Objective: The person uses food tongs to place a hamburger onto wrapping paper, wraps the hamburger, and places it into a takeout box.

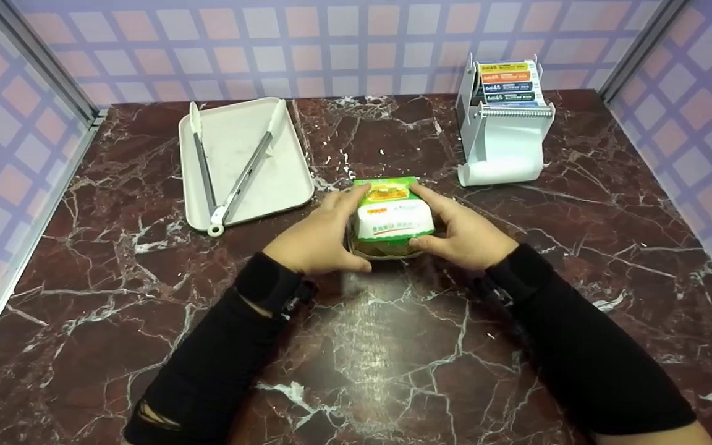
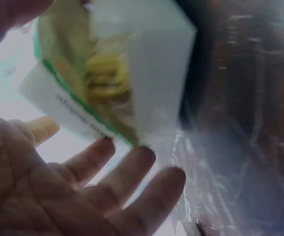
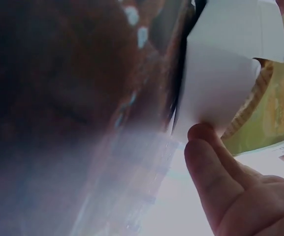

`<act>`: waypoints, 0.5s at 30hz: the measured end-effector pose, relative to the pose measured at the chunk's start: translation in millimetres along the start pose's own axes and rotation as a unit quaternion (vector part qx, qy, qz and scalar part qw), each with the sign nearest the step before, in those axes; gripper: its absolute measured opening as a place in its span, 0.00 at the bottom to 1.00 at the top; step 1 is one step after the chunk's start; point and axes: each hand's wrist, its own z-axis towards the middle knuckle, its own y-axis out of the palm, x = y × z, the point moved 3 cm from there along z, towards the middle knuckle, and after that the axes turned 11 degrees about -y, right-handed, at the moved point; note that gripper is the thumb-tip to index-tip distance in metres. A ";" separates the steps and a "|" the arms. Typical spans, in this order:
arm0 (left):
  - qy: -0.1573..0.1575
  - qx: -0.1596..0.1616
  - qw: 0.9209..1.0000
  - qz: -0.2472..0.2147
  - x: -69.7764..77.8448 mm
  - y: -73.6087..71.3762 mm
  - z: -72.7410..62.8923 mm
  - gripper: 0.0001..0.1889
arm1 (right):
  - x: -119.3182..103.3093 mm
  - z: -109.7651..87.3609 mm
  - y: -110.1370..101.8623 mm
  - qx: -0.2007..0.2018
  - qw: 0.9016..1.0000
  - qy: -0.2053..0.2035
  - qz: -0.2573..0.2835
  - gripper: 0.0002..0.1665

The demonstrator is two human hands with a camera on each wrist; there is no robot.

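Note:
A green and white paper burger box [image 1: 395, 216] with a burger picture on its lid stands mid-table. Something yellow [image 2: 107, 76] shows through a gap in its side in the left wrist view; in the right wrist view a ridged tan edge shows beside a white flap [image 3: 220, 73]. My left hand [image 1: 322, 238] is at the box's left side, fingers spread and fairly straight, thumb low in front. My right hand [image 1: 464, 232] holds the lid's right side, index finger at the back corner and thumb at the front corner. The wrist views are blurred.
At the back left, a cream tray [image 1: 238, 154] bears spread tongs [image 1: 248, 176] with white tips. A metal holder [image 1: 510, 108] with labelled rolls stands back right, a white strip [image 1: 510, 148] hanging from it. White crumbs [image 1: 345, 162] lie behind the box. Patterned walls enclose the table.

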 end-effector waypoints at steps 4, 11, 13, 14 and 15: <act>-0.004 0.028 0.999 0.023 3.5 10.0 3.0 0.69 | -2.5 -1.4 4.2 -0.006 0.999 -0.003 -0.047 0.57; -0.030 0.060 0.997 0.028 6.2 15.1 5.8 0.60 | -8.0 -2.9 8.3 -0.005 0.993 0.010 -0.115 0.57; -0.035 0.063 0.997 0.028 6.8 15.6 6.1 0.58 | -9.1 -2.9 9.1 -0.006 0.992 0.012 -0.124 0.57; -0.036 0.064 0.997 0.028 7.0 15.9 6.2 0.57 | -9.7 -2.8 9.4 -0.008 0.992 0.012 -0.128 0.58; -0.038 0.064 0.997 0.028 7.1 16.2 6.3 0.56 | -10.4 -2.7 9.7 -0.008 0.991 0.013 -0.132 0.58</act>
